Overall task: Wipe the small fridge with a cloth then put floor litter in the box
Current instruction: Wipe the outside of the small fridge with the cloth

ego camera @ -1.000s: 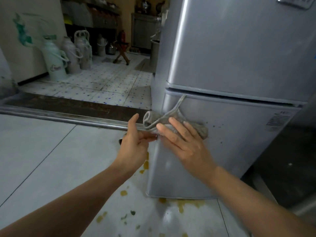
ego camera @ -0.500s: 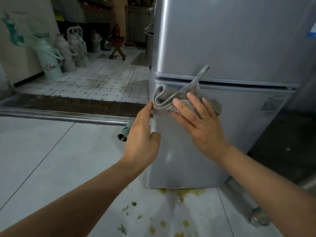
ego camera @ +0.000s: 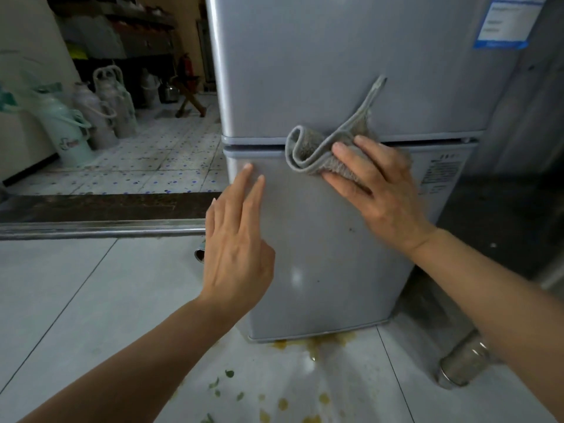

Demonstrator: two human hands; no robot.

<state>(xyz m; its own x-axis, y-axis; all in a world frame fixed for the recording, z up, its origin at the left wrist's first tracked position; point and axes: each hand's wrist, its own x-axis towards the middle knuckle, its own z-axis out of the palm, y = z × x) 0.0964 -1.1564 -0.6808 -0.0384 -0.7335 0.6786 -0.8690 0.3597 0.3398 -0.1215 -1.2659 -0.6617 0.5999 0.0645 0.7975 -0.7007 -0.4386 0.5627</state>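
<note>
The small silver fridge (ego camera: 329,71) stands in front of me with two doors. A folded grey cloth (ego camera: 317,148) lies flat across the seam between the doors. My right hand (ego camera: 375,190) presses the cloth against the lower door with straight fingers. My left hand (ego camera: 238,239) is at the lower door's left edge, fingers straight, fingertips touching the door. Small green leaf bits (ego camera: 219,386) and yellow spots (ego camera: 283,404) lie on the floor below the fridge. No box is in view.
A metal can (ego camera: 464,361) lies on the floor at the fridge's right foot, another (ego camera: 200,254) behind my left hand. A metal door rail (ego camera: 100,230) crosses the floor. Several thermos flasks (ego camera: 73,129) stand in the tiled room beyond.
My right hand slid the cloth up and rightwards from the lower door to the seam. My left hand let go of the cloth's edge and opened flat against the door.
</note>
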